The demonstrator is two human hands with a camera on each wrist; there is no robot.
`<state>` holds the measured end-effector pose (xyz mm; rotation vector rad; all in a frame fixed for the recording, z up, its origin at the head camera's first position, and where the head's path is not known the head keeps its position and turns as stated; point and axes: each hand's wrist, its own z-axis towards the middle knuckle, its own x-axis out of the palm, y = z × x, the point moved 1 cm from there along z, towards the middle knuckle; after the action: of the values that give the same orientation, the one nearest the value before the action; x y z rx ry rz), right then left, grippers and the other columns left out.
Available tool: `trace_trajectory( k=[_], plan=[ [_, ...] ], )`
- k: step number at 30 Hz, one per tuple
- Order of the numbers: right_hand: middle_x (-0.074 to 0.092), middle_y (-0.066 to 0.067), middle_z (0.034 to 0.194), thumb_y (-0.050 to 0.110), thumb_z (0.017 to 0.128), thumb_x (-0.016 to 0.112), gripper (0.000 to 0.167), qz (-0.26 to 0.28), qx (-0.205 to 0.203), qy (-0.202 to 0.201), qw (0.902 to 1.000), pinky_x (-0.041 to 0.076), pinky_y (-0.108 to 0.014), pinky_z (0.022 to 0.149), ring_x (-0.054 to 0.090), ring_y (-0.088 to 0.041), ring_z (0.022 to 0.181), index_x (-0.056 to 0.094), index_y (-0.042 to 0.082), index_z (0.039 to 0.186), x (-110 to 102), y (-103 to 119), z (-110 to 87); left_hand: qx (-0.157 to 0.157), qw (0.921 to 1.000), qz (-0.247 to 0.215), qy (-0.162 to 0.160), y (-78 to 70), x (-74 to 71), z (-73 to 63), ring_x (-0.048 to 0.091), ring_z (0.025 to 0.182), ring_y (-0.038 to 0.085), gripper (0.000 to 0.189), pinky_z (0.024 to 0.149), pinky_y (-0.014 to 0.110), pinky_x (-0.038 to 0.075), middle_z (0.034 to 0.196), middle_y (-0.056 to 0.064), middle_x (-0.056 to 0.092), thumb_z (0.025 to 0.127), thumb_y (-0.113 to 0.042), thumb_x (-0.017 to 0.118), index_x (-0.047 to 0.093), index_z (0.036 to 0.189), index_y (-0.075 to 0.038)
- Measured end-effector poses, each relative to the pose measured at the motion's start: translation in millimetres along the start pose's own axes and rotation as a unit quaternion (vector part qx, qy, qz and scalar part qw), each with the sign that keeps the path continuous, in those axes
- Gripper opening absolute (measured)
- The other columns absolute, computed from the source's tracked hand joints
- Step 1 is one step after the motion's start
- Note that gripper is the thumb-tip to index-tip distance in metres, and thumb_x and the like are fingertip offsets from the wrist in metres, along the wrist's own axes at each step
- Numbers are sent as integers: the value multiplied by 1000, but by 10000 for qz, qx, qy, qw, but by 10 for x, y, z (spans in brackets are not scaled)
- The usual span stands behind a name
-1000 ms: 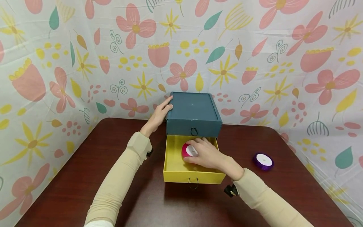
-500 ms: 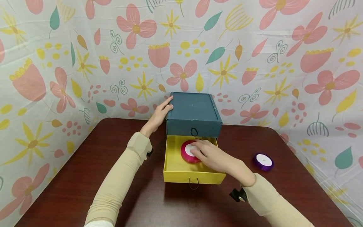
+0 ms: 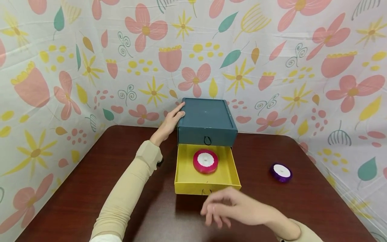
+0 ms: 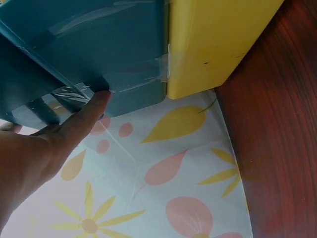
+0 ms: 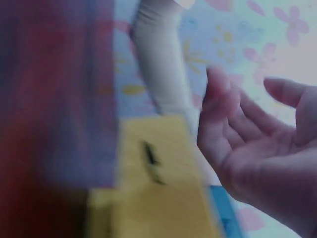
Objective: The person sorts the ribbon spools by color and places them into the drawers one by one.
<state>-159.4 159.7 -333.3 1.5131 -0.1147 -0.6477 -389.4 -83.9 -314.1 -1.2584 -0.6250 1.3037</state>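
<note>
A roll of pink ribbon [image 3: 205, 160] with a white centre lies flat in the pulled-out yellow drawer [image 3: 185, 176]. Above that drawer is the blue upper part of the box [image 3: 207, 114], its own front closed and fitted with a black loop. My left hand [image 3: 168, 127] rests against the upper left side of the blue part; the left wrist view shows a finger of the left hand [image 4: 47, 148] against its taped side. In front of the yellow drawer hovers my right hand [image 3: 235, 208], fingers loosely bent and holding nothing, overlapping the drawer's thin black loop [image 3: 206, 192].
A roll of purple ribbon [image 3: 281, 172] lies on the dark red-brown table [image 3: 260, 158] to the right of the drawers. A flowered cloth [image 3: 121, 53] hangs behind the table and along its sides.
My right hand has let go of the pink ribbon roll, leaving it in the yellow drawer, and has come out toward me to the drawer's front. The left hand stays in place.
</note>
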Motion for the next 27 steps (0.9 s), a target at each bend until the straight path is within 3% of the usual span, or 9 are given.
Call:
trace_trajectory(
  k=[2,4,6,9,13,18,21,27],
  plan=[
    [65,-29,89,14,105,38,30,498,387,542,9965,54,-26,52,59,-17,62,63,-2,110,71,-163,-11,3,10000,-4,-21,-2,-4,0,17,150,21,56,119,50,21,163,-5,17,102,-42,41,24,154,-31],
    [60,-37,91,22,106,35,39,945,923,773,9882,54,-23,53,58,-18,62,61,-8,111,125,-328,-12,20,10000,-5,-29,-7,-10,-1,16,150,20,57,120,50,20,163,-5,17,102,-42,41,25,155,-30],
    [54,-45,93,29,106,34,48,1348,1395,752,9781,52,-20,56,58,-15,63,59,-11,114,169,-478,-4,0,10000,-15,16,-48,-12,-22,15,151,21,56,120,50,20,163,-5,16,102,-40,41,24,155,-29],
    [62,-33,85,35,106,31,54,2059,1717,395,9626,50,-18,58,58,-9,67,53,-12,121,208,-625,31,0,10000,-9,52,-44,-8,-25,13,151,20,56,120,49,19,163,-6,15,103,-41,40,23,155,-30],
    [65,3,81,37,107,27,48,3024,1388,-210,9428,50,-21,55,59,-8,63,53,0,121,242,-686,91,25,10000,5,37,2,1,-4,15,151,20,56,120,50,19,162,-7,16,102,-44,41,24,154,-33],
    [58,8,70,42,105,32,40,3673,1285,-1130,9142,45,-20,51,55,-6,56,60,13,102,265,-695,152,38,10000,38,1,6,7,2,16,150,21,57,119,51,20,162,-6,17,101,-44,41,25,154,-32],
    [55,9,66,40,104,37,36,3623,1288,-1504,9108,43,-19,50,51,-4,52,61,15,97,277,-698,175,27,10000,32,2,9,7,1,16,150,21,57,119,51,21,162,-6,17,101,-44,41,25,154,-32],
    [51,9,59,36,103,41,31,3496,1244,-1807,9109,40,-19,49,46,-5,48,58,14,89,293,-685,215,17,10000,-1,5,12,-3,-3,16,150,21,57,119,52,20,162,-6,17,101,-44,41,24,154,-32]
  ],
)
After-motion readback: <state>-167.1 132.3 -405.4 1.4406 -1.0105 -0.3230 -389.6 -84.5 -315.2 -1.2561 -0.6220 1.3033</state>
